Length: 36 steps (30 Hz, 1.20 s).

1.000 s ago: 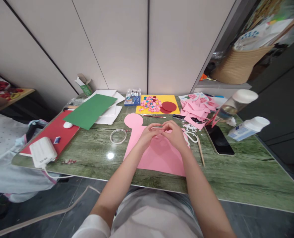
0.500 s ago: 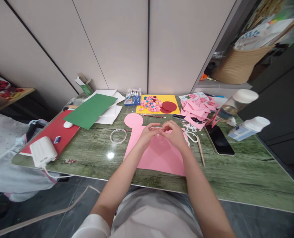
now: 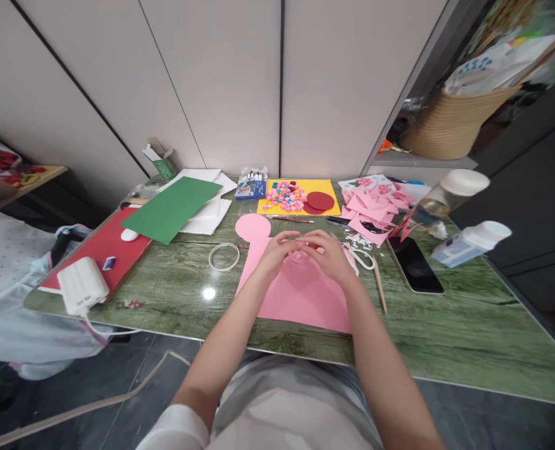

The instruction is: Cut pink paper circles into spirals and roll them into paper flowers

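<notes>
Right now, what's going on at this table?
A person's left hand and right hand are close together above pink paper on the table. A small clear thing shows between them, too indistinct to name. Farther back, pompoms lie on a yellow sheet; a phone lies to the right.

Black rectangular phone [image 3: 417, 267] near a white plastic bottle [image 3: 469, 244]
A woven tan basket [image 3: 449, 123] sits on a grey shelf [image 3: 430, 161].
</notes>
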Each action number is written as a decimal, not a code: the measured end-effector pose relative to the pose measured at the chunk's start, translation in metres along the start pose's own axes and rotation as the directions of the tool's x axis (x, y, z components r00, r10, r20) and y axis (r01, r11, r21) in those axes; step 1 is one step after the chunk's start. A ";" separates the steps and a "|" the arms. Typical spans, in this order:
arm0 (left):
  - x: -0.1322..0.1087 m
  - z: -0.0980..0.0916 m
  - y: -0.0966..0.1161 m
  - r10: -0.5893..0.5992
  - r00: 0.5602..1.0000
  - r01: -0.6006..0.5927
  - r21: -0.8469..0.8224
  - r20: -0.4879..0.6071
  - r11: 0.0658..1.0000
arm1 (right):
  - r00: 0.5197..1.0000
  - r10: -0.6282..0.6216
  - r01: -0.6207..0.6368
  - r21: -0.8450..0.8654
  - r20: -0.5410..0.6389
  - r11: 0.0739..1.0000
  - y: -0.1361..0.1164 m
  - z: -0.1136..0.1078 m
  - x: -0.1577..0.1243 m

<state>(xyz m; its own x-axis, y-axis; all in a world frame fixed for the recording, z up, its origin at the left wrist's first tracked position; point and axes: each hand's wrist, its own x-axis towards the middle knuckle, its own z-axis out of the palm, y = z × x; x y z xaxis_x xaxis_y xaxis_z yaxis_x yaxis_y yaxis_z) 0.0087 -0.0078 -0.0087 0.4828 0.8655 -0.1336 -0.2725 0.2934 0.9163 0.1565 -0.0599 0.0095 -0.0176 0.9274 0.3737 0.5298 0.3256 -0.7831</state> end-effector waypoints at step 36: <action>-0.001 0.004 -0.002 0.008 1.000 -0.007 0.049 -0.009 0.999 | 0.998 0.003 -0.004 0.012 0.066 1.000 0.003 0.001 -0.001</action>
<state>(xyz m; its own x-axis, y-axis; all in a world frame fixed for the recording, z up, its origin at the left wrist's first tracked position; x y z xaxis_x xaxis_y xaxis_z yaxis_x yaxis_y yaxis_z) 0.0128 -0.0107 -0.0089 0.4736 0.8711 -0.1297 -0.2350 0.2669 0.9346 0.1575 -0.0592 0.0063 -0.0723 0.9385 0.3377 0.5193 0.3245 -0.7906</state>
